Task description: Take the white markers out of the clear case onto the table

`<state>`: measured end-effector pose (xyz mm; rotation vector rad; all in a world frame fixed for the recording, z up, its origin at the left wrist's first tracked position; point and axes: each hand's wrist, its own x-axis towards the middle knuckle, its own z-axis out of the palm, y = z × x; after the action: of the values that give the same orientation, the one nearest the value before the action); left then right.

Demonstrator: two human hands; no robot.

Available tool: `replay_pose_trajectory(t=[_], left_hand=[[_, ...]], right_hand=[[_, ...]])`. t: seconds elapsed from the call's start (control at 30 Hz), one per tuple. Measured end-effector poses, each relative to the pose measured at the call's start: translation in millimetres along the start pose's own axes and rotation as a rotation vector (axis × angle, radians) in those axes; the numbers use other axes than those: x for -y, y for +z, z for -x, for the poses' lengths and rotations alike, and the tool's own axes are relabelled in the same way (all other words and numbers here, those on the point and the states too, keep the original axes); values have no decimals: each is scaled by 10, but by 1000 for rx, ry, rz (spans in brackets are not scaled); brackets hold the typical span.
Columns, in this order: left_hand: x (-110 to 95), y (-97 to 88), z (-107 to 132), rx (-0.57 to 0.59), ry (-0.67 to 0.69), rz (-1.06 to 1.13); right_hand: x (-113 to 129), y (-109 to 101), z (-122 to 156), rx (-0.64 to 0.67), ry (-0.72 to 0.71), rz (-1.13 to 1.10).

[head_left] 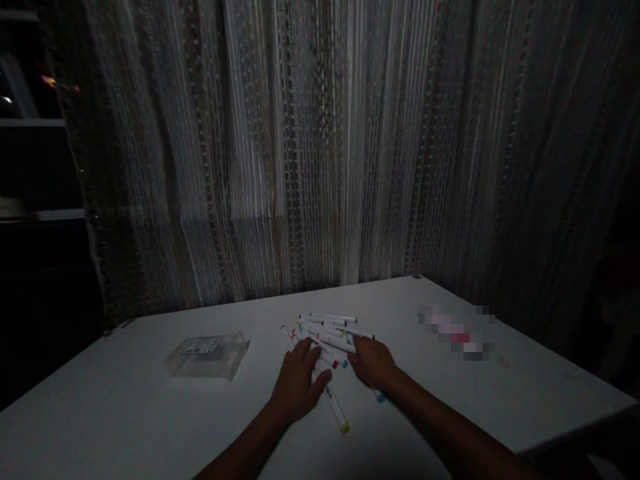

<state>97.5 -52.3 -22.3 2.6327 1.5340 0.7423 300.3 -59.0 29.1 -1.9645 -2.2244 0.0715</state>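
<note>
A loose heap of white marker pens (327,330) with coloured caps lies in the middle of a white table (125,400). My left hand (299,385) rests palm down on the near side of the heap, fingers loosely curled over a few pens. One pen with a yellow-green cap (336,408) sticks out from under it toward me. My right hand (373,362) lies on the right side of the heap, fingers bent over the pens, and a blue-tipped pen (380,397) shows beneath the wrist. The room is dim.
A clear plastic case (207,355) with a label lies flat to the left of the pens. A blurred-out patch (457,333) sits at the right of the table. A striped curtain (320,147) hangs behind, dark shelves (35,167) at left.
</note>
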Motion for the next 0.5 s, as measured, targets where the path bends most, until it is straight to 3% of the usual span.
replay_pose_trajectory(t=[0.2, 0.33, 0.4, 0.5], left_hand=[[40, 28, -66, -104, 3, 97], [-157, -266, -172, -233, -89, 446], [-232, -474, -21, -239, -151, 800], [-180, -683, 660, -193, -116, 1265]], right_hand=[[46, -38, 18, 33, -50, -104], [37, -90, 39, -101, 2, -224], [-4, -86, 53, -159, 44, -301], [-80, -9, 83, -232, 107, -402]])
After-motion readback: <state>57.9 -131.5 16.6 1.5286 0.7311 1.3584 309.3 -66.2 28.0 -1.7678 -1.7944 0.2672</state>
